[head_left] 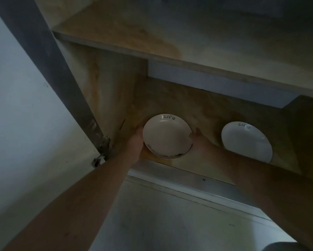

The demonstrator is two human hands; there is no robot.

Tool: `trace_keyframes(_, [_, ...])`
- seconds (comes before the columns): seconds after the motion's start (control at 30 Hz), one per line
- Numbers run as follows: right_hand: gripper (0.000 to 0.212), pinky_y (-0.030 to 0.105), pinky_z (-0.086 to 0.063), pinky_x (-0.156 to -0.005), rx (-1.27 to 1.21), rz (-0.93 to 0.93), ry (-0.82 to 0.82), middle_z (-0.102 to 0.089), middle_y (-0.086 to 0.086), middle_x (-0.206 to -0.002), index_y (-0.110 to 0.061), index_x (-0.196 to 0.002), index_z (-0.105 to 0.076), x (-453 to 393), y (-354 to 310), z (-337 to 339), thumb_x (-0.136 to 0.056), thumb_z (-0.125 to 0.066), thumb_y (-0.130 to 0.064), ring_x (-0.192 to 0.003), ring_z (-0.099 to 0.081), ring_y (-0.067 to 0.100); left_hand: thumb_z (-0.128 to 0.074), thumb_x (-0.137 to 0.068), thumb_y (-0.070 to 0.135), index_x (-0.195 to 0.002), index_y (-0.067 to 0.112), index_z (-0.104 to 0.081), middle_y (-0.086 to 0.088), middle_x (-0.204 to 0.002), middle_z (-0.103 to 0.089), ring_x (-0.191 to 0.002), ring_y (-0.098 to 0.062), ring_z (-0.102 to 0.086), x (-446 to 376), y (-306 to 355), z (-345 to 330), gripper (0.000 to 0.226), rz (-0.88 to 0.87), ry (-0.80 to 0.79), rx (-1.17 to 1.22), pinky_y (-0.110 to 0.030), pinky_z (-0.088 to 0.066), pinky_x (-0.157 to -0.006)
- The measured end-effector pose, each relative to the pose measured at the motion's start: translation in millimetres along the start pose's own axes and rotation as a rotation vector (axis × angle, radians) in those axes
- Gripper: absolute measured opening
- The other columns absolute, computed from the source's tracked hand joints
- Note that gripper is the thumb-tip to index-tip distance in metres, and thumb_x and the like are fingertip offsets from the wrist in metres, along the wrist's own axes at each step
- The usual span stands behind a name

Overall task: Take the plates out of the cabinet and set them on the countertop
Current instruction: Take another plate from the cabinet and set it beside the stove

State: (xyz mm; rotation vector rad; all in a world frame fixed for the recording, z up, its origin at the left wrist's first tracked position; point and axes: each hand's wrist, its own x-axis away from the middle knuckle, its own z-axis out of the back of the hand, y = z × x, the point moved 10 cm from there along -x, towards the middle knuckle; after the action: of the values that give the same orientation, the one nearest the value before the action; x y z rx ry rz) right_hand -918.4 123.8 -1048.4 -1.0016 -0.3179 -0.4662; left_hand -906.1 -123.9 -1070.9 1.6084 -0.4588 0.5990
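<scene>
Dim wooden cabinet shelf (211,113), door hinge (102,151) far left. Left hand (136,142) gripping the left rim of a round white ceramic plate (167,136), right hand (200,140) clasping its right edge. Further right, second white plate (246,140) resting untouched.

2 white plates (167,137) (246,140), 2 hands (135,140) (200,140), 2 shelves (170,49) (215,109).

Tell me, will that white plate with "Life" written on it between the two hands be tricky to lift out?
The white glossy plate marked "Life" looks rigid and probably breakable ceramic. Its shiny glaze may be slippery, so gripping opposite rims with the left hand and right hand seems sensible.
</scene>
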Motion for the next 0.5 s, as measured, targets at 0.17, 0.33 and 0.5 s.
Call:
trace_keyframes(0.17, [0.024,0.041,-0.051,-0.087,-0.463,-0.147,-0.111,-0.057,0.012,-0.123,-0.018,-0.121,-0.05,16,-1,-8,-0.098,-0.043,-0.022,-0.099,-0.065,0.019,-0.034,-0.102,0.049,-0.125,0.019,-0.055,-0.004,-0.121,-0.064,-0.109,-0.024,-0.062,3,3,4,0.043,0.059,-0.09,0.323,-0.046,-0.052,-0.088])
trace_keyframes(0.33, [0.032,0.044,-0.046,-0.077,-0.562,-0.327,-0.203,-0.057,0.005,-0.104,-0.016,-0.113,-0.054,34,15,-15,-0.1,-0.039,-0.042,-0.094,-0.056,0.026,-0.04,-0.092,0.067,-0.117,0.012,-0.062,-0.013,-0.116,-0.066,-0.102,-0.032,-0.064,5,-13,14,0.064,0.181,-0.124,0.188,-0.046,-0.056,-0.069])
trace_keyframes(0.5, [0.035,0.043,-0.047,-0.074,-0.542,-0.389,-0.206,-0.06,0.005,-0.102,-0.015,-0.113,-0.057,33,23,-21,-0.093,-0.04,-0.039,-0.094,-0.056,0.024,-0.037,-0.09,0.071,-0.124,0.008,-0.059,-0.016,-0.119,-0.065,-0.11,-0.034,-0.061,6,-20,18,0.075,0.22,-0.168,0.148,-0.056,-0.052,-0.088])
